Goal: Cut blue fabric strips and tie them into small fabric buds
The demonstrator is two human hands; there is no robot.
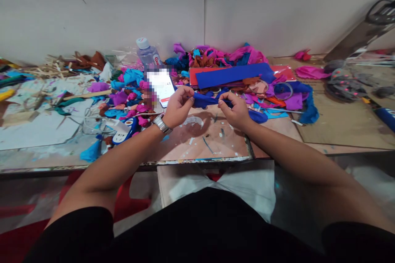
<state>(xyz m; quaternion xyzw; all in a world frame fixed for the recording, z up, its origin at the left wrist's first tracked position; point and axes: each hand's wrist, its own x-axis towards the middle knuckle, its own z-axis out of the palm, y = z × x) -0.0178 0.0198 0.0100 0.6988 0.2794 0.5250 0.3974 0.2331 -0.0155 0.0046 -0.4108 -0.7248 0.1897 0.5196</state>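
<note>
Between my two hands a strip of dark blue fabric [205,100] is stretched sideways above the table. My left hand [180,107], with a metal watch at the wrist, pinches its left end. The right end is pinched by my right hand [233,109], fingers curled in. Just behind my hands a flat blue sheet [233,75] lies on a red sheet [290,72]. Left of my left hand a lit phone [162,86] leans among colourful scraps. A clear curled piece of tape or plastic [194,122] lies below the strip.
Heaps of pink, purple, blue and brown scraps [212,56] line the wall. A bottle [148,52] stands behind the phone. A blue-and-white power strip [125,130] with cables sits at left. A roll of tape [283,90] and cardboard [345,119] are at right.
</note>
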